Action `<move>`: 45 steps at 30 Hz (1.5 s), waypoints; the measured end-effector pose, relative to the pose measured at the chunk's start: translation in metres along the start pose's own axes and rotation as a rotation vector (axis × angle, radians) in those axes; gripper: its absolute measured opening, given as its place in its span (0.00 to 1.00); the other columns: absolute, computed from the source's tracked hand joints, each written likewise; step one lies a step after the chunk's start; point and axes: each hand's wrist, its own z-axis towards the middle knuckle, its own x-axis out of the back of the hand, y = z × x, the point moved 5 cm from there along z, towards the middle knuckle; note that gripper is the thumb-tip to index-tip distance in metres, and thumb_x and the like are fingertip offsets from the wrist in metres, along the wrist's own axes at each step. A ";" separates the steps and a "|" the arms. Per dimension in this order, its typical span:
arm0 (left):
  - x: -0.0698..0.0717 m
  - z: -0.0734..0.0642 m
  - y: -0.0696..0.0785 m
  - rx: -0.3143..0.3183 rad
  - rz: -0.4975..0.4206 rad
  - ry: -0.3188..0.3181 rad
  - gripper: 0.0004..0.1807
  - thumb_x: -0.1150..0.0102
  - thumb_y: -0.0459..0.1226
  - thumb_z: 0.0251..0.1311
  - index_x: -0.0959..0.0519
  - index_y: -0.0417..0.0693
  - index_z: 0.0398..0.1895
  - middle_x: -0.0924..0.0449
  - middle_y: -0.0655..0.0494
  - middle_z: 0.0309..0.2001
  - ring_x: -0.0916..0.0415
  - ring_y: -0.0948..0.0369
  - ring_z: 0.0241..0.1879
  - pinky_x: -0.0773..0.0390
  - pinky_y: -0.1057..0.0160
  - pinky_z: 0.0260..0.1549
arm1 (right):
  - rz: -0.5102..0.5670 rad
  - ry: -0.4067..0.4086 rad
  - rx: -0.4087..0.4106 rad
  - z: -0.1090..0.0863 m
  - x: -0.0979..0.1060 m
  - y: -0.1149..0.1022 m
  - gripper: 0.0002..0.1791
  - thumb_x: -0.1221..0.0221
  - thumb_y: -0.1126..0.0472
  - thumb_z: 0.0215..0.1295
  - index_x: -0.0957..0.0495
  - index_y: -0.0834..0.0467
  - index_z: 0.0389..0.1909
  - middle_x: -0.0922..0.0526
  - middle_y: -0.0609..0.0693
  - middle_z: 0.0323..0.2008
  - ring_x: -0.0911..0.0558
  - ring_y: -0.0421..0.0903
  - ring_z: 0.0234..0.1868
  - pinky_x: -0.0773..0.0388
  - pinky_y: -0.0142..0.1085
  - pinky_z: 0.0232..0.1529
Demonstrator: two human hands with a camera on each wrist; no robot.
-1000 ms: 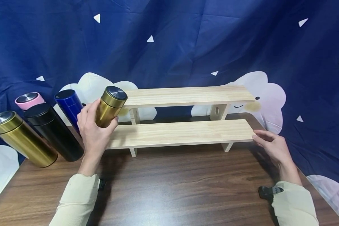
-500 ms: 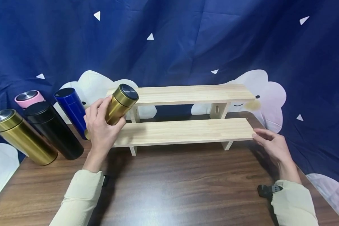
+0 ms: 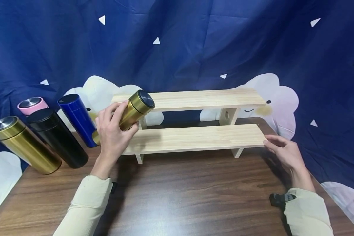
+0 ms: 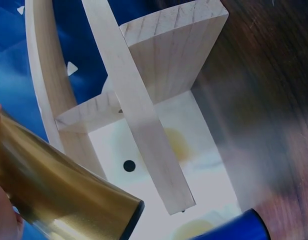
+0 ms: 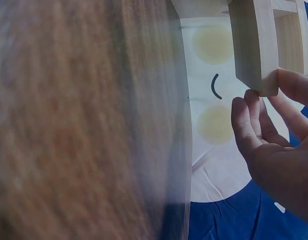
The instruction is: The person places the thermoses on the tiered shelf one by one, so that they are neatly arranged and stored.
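Observation:
My left hand (image 3: 113, 134) grips a gold thermos (image 3: 135, 110) round its middle, with the dark silver-topped lid leaning up and to the right. The thermos is held over the left end of a two-tier wooden shelf (image 3: 194, 139), and its lower end shows left of my hand, by a blue thermos (image 3: 76, 119). In the left wrist view the gold body (image 4: 64, 185) slants beside the ends of the shelf boards. At the far end my right hand (image 3: 284, 154) pinches the right edge of the lower board; thumb and fingers meet that corner in the right wrist view.
Left of the shelf, a taller gold thermos (image 3: 29, 147), a black thermos (image 3: 59, 139) and a pink-topped thermos (image 3: 32, 105) stand grouped on the brown wooden table (image 3: 177, 196). A blue cloth (image 3: 183, 42) with white clouds and triangles hangs behind.
My left hand has carried the gold thermos to the right, toward the shelf, and tilted it further. My right hand stays at the lower board's edge.

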 end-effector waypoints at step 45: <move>-0.048 0.017 0.042 -0.161 -0.021 -0.123 0.36 0.27 0.38 0.45 0.22 0.54 0.63 0.23 0.49 0.56 0.30 0.46 0.51 0.36 0.45 0.44 | 0.031 -0.007 -0.005 0.001 0.002 0.003 0.10 0.33 0.63 0.65 0.14 0.46 0.44 0.17 0.29 0.32 0.18 0.27 0.33 0.22 0.21 0.35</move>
